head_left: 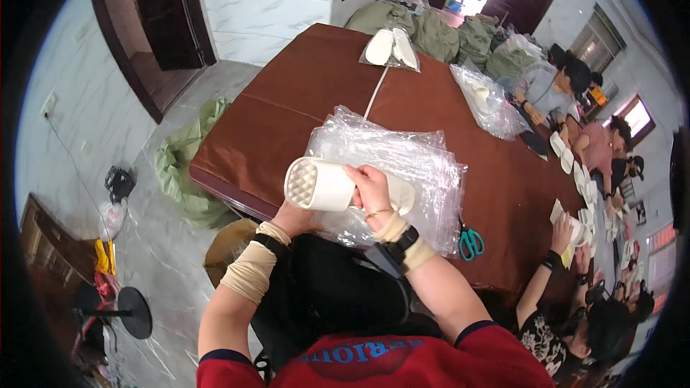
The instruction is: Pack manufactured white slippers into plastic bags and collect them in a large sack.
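A cream slipper [316, 183], its toe end showing a bumpy quilted pattern, is held over a stack of clear plastic bags [424, 162] at the near edge of the brown-covered table. My right hand [370, 190] is closed around the slipper's middle from above. Against the near side of its toe end is my left hand [293, 218], with its fingers mostly hidden behind the slipper and the bags. Whether a second slipper lies under the first, I cannot tell. Teal-handled scissors [471, 243] rest to the right of the bags.
Bagged cream slippers [392, 49] lie at the table's [287, 93] far end, with another bagged pair [478, 93] at the far right. Co-workers line the right side, beside rows of slippers [578, 172]. A green sack [190, 165] stands on the floor left of the table.
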A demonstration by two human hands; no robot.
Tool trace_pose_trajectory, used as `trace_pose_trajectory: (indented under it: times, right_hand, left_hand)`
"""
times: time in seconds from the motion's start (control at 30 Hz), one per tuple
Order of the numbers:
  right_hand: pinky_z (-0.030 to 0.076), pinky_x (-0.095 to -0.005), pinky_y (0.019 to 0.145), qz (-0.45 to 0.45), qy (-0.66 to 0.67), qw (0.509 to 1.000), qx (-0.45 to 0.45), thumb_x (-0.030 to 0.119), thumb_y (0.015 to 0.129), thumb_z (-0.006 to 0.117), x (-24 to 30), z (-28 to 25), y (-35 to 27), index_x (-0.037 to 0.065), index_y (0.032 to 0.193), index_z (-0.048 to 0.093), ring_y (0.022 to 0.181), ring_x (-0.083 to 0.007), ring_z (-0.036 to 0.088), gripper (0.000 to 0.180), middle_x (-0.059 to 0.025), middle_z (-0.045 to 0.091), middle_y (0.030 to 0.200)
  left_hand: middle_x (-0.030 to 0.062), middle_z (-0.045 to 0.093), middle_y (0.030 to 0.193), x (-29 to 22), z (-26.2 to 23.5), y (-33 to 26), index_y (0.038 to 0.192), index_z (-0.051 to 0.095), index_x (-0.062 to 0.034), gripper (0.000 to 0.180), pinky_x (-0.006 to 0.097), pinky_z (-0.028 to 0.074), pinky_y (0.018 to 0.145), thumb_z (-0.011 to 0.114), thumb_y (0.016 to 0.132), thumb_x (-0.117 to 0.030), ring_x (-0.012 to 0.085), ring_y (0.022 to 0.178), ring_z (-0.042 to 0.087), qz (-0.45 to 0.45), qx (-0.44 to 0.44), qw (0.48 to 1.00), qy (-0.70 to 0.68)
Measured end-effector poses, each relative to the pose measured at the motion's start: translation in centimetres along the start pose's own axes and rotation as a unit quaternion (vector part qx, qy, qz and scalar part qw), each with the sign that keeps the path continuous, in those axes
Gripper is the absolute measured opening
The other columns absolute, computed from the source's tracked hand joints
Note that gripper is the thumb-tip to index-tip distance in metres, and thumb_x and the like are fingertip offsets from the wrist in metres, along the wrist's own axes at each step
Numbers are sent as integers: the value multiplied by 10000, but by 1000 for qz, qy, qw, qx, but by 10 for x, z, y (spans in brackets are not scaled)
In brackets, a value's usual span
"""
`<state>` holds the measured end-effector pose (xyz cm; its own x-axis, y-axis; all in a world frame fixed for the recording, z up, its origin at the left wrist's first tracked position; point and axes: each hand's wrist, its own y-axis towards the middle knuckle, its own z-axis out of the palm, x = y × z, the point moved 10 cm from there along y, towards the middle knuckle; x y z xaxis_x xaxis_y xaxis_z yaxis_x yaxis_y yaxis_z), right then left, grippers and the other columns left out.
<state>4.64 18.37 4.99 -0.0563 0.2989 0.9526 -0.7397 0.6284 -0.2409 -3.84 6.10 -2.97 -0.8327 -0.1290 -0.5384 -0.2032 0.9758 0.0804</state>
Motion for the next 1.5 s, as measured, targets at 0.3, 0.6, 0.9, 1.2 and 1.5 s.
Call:
trace_pose_trajectory:
  times: [0.3,0.6,0.9,1.2,1.5]
  right_hand:
    - [488,-467,745,-59,-343,890,-296,386,801,688,-13,-93,52,4,836,648,838,-416,635,385,-226,665,831]
    - [487,-405,635,-240,-413,830,-288,371,830,700,104,-195,2,32,774,629,678,-298,628,350,-164,654,728]
    - [528,-492,753,-51,-776,554,-296,277,870,609,175,-339,71,54,962,608,881,-370,664,241,-171,680,939]
    - [538,-412,788,-270,-822,496,-78,76,850,533,110,-153,313,57,915,664,977,-282,619,147,-114,623,1015]
    - [564,-454,778,-202,-730,607,-240,114,921,462,93,-220,504,-20,1110,644,944,-332,624,294,-128,389,1436]
  left_hand:
    - [74,298,1533,-22,7,15,1478,314,-274,802,511,381,1057,677,793,-484,315,1413,275,-18,161,980,119]
    - [62,276,1553,-10,-3,-2,1494,276,-278,901,636,334,1026,733,741,-464,286,1407,296,0,87,984,156]
    - [60,331,1519,-53,-32,20,1420,429,-263,720,630,299,1001,638,796,-555,299,1331,380,22,20,972,232]
    - [31,218,1576,-58,-14,98,1473,346,-324,729,728,106,1066,600,829,-552,320,1459,149,28,21,975,218]
    - [59,268,1558,-31,17,130,1485,334,-303,694,737,85,1052,433,889,-644,322,1445,196,-8,42,989,143]
